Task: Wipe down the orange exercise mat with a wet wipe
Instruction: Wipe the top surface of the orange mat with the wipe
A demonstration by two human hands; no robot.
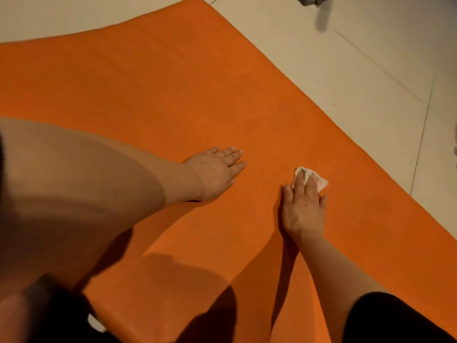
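Your orange mat (153,100) lies flat on the pale tiled floor (358,78) and fills most of the picture, from the top middle down to the lower right. Its long right edge runs slanting from the top of the frame to the right side. Your left hand (215,170) rests flat on the mat near the middle of the picture, with its fingers (233,157) straight, close together and pointing to the upper right. It holds nothing. Your right hand (303,209) is a bit lower and to the right, also on the mat. Its fingers (310,185) lie straight over a small white wet wipe (319,180) and press it down onto the mat. The wipe is bunched up, and part of it peeks out past your fingertips, near the right edge of the mat. Your two hands are apart and do not touch. Dark shadows fall on the mat at the bottom of the picture. A small grey thing (312,0) sits on the floor at the top right, too cut off to tell what it is.
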